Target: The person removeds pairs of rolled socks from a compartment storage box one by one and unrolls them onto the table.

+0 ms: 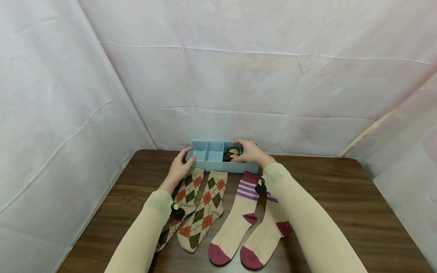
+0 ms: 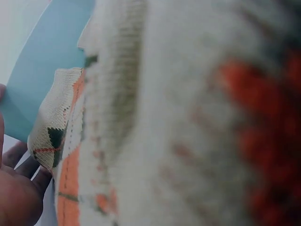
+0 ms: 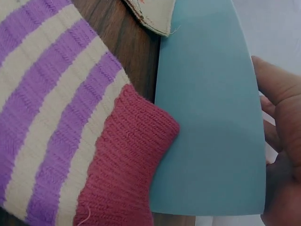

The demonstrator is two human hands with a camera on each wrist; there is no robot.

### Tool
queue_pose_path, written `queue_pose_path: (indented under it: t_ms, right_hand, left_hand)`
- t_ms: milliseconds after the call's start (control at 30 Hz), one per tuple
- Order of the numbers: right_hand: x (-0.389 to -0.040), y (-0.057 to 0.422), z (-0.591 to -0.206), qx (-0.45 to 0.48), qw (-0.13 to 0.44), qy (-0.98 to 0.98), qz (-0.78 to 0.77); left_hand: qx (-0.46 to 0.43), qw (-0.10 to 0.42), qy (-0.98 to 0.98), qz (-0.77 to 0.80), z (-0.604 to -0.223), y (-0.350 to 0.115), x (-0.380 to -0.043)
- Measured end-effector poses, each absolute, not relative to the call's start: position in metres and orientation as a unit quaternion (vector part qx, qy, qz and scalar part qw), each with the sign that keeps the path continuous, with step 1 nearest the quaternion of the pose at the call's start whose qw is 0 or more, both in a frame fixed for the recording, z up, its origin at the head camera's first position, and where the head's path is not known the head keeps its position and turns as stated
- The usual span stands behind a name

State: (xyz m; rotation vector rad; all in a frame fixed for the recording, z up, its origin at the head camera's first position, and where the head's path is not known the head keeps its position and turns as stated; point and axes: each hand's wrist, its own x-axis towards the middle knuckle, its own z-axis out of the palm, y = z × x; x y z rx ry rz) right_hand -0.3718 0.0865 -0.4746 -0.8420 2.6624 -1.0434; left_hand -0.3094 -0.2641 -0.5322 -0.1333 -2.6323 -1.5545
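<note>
A light blue box [image 1: 222, 167] with divided compartments stands at the table's back edge. My left hand [image 1: 179, 167] is at its left end, fingers and thumb spread about the corner. Over the right part, my right hand [image 1: 252, 152] reaches in with thumb and index finger apart, hiding the end compartment. Beside its thumb, a dark bundle with tan patches [image 1: 231, 154] lies in a compartment; the two compartments to the left hold nothing. In front lie two argyle socks [image 1: 205, 212], the left one partly under my left forearm, and two cream socks with maroon toes and purple stripes [image 1: 235, 220].
The brown wooden table [image 1: 327, 185] extends to the right of my right arm. White cloth walls [image 1: 218, 83] rise behind the box and at both sides. My right sleeve [image 1: 307, 216] covers part of the rightmost striped sock.
</note>
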Motion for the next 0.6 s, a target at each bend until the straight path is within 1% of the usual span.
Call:
queue_pose_path:
  t_ms: [233,600]
  right_hand:
    - [-0.373,0.082,-0.478,-0.279,0.105,0.892,-0.339]
    - [-0.374,0.083,-0.48,-0.281,0.105,0.897,-0.324]
  left_hand:
    - [-0.051,0.038,-0.842,-0.536,-0.538,-0.265,-0.306]
    - [-0.06,0.037,-0.828,-0.556,-0.544,-0.262,-0.306]
